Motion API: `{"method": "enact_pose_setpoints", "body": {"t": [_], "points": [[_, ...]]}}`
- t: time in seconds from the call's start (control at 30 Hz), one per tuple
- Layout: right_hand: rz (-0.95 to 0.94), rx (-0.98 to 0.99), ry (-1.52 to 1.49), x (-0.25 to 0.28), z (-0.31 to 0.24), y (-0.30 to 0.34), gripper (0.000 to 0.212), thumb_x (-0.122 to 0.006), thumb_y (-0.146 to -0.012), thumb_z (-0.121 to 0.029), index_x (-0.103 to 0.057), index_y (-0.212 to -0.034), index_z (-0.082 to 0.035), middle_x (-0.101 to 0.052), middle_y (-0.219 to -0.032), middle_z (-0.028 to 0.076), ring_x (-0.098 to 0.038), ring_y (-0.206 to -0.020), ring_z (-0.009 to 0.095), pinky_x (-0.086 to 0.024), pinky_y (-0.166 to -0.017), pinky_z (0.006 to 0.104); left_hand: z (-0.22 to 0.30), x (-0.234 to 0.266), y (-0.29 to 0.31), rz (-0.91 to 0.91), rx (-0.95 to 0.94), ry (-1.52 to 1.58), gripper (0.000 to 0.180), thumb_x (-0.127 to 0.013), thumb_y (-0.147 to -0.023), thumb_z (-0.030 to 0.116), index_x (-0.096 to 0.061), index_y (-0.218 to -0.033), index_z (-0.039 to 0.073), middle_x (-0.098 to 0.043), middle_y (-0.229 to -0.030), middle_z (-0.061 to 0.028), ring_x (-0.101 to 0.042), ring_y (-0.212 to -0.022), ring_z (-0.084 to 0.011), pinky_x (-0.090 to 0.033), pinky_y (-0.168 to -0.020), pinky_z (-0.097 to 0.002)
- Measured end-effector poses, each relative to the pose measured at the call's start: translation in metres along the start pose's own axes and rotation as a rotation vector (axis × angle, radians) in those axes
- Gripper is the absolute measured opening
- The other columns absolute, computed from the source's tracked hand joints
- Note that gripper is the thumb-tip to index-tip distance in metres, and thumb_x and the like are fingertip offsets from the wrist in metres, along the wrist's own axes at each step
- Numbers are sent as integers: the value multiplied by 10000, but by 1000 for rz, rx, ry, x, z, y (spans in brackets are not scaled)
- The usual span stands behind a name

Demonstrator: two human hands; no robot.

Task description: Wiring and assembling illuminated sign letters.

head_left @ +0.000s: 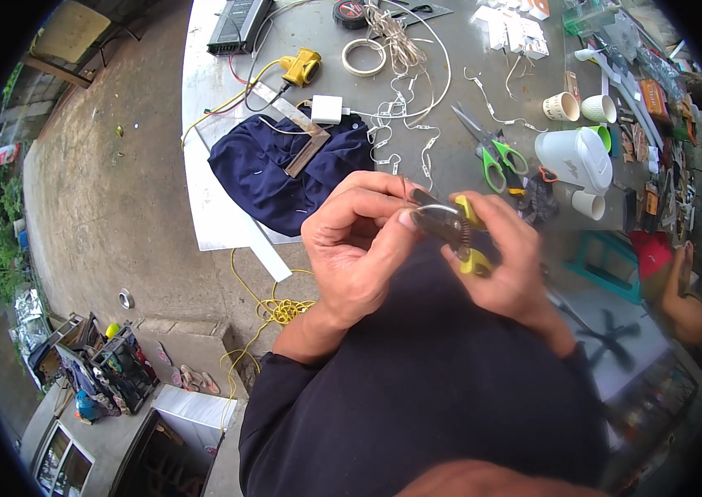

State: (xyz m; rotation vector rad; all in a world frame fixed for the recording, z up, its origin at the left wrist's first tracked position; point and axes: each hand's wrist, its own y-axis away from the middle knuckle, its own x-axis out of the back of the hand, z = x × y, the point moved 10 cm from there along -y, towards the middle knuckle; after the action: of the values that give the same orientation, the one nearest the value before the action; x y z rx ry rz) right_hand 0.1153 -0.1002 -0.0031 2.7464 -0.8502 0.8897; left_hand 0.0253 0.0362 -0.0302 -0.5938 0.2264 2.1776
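Note:
My right hand [500,257] is closed around a wire stripper [450,224] with yellow handles, dark flat jaws and a coil spring. Its jaws point left, toward my left hand [363,240]. The fingers of that hand pinch a thin wire [405,189] right at the jaws; fingers and tool hide most of it. Both hands are held over my dark clothing, at the near edge of the grey table [301,83]. Beyond them lie strings of small white LED modules [405,103] joined by wire. Green-handled scissors [493,153] rest ahead of my right hand.
Dark blue cloth [252,170] lies ahead-left under a metal square [308,153], beside a white adapter [328,109]. Further back are a yellow clamp-like tool [300,66], a tape roll [363,56] and a tape measure [349,12]. A white jug [570,157] and cups stand right. Another person [682,290] sits there.

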Motion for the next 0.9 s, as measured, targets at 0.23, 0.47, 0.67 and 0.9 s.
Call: {"method": "enact_pose_setpoints", "body": {"t": [0.23,0.47,0.67,0.9], "points": [[-38,-40,-41,-3,5,0,520,-779,-730,-10,-600,-1214,50,-674,-1086,174,-690,-968,311,-530,-859,358,1,1,0,1,-34,-22,48,-619,-940,-1,-651,-947,-36,-635,-1008,-186,-640,-831,-194,-552,-674,-291],[38,60,-34,2,1,-2,616,-771,-634,16,-596,-1224,50,-650,-993,177,-662,-858,326,-535,-775,380,-1,-1,-1,25,2,22,38,-631,-905,-49,-665,-922,-45,-640,-1037,-173,-649,-840,-164,-555,-691,-268],[-15,-55,-59,-1,8,-2,453,-775,-760,-28,-618,-1177,56,-681,-987,153,-701,-866,275,-536,-782,335,-6,1,-2,48,47,44,59,-661,-868,-92,-685,-905,-53,-651,-1069,-151,-646,-825,-113,-526,-703,-221],[-35,-117,-146,-2,13,-7,376,-758,-789,-7,-618,-1128,79,-660,-928,163,-677,-792,245,-535,-730,323,-4,-1,-6,27,38,5,86,-683,-873,-80,-700,-953,-51,-659,-1072,-146,-639,-880,-115,-519,-710,-225]]}}
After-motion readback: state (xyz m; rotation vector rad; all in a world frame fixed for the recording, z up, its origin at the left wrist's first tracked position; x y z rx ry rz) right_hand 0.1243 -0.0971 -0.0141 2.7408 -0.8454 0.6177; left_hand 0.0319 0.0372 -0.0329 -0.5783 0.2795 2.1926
